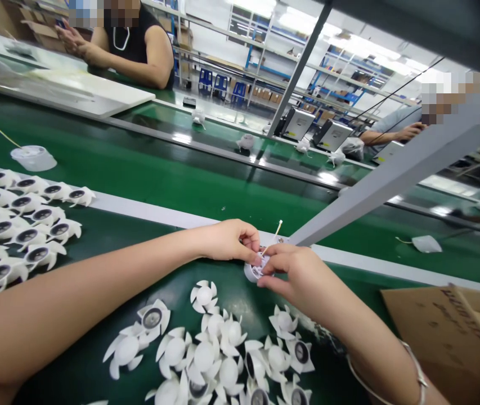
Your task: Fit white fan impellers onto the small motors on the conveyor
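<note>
White fan wheels [204, 355] nearest, lowest ones cut off. Beyond, above the near bench [151, 281], left hand [233, 239] and right hand [296, 267] pinched around a small white housing [251, 274], inner parts mostly hidden by fingers. Past the green belt [172, 183], a partly cropped person [149, 50].

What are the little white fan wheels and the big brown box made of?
The fan wheels look like smooth, slightly shiny plastic, judging by their thin molded blades. The box seems to be dull cardboard: it's brown, with folded flaps.
</note>
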